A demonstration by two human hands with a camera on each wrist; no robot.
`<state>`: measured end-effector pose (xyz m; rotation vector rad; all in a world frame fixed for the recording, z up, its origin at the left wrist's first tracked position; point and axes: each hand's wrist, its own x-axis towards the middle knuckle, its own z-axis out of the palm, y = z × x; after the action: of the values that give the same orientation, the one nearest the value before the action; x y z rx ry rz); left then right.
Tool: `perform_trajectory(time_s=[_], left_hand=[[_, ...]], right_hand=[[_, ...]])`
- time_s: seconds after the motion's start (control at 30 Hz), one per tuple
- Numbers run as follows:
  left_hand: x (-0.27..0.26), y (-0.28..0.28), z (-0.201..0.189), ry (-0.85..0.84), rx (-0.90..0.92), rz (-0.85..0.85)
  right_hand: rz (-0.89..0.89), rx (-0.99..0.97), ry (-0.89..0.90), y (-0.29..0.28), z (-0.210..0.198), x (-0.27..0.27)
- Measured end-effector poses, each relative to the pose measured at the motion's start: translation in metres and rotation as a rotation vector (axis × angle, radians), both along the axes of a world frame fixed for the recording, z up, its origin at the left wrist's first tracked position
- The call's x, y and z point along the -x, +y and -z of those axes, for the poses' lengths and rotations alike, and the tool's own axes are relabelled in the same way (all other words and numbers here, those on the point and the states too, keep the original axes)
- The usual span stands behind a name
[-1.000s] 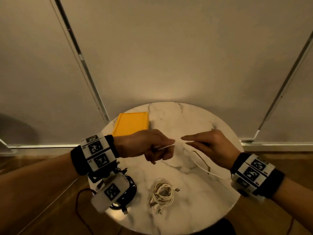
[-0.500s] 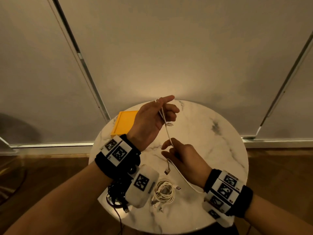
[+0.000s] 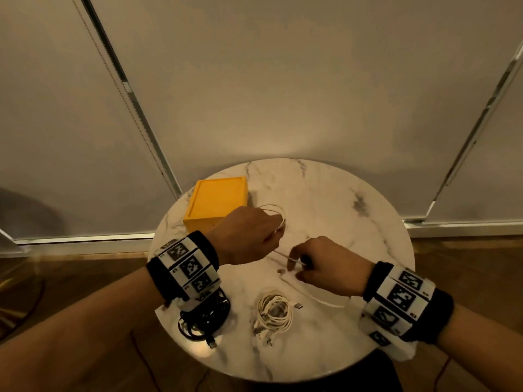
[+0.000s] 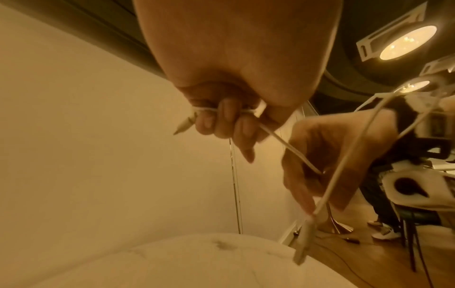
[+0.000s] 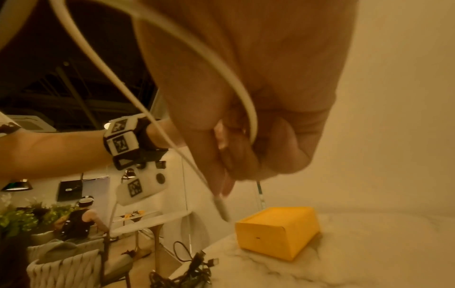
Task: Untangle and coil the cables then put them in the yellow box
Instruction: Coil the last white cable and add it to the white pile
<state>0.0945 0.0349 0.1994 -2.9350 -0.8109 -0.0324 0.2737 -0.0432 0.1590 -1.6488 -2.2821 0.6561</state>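
Both hands lowered since before | left hand [image 3: 249, 236] gripping white cable [image 4: 293, 150] loop beside yellow box [image 3: 216, 200] at tabletop [image 3: 368, 222] far-left edge | black cable bundle [image 3: 203, 318] sitting near-left edge | coiled white cable [image 3: 274, 309] lying near edge | right hand [image 3: 331, 264] pinching white cable.

A round marble table [image 3: 353, 210] stands at 6 o'clock on a wooden floor [image 3: 70, 267]. Pale roller blinds [image 3: 283, 80] fill the view from 9 to 3 o'clock. Round ceiling lamps [image 4: 407, 41] glow warm.
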Motion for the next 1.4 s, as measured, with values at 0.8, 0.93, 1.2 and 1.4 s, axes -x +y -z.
perform_trajectory(time_s=[0.8,0.93,1.2,1.4], left_hand=[[-0.034,-0.061,-0.045,-1.253,1.893,0.267],[-0.043,-0.032,-0.038,-1.455,1.643,-0.012],[-0.033,0.004,-0.003,-0.903,0.668,-0.109],[-0.004,0.002,0.009,0.113,0.147,-0.087]], right_hand=[[0.277,-0.363,0.161,0.010,0.023,0.012],[0.260,-0.320,0.146,0.002,0.031,0.034],[0.162,-0.339,0.084,-0.007,0.039,0.021],[0.069,-0.396,-0.048,-0.016,0.043,-0.001]])
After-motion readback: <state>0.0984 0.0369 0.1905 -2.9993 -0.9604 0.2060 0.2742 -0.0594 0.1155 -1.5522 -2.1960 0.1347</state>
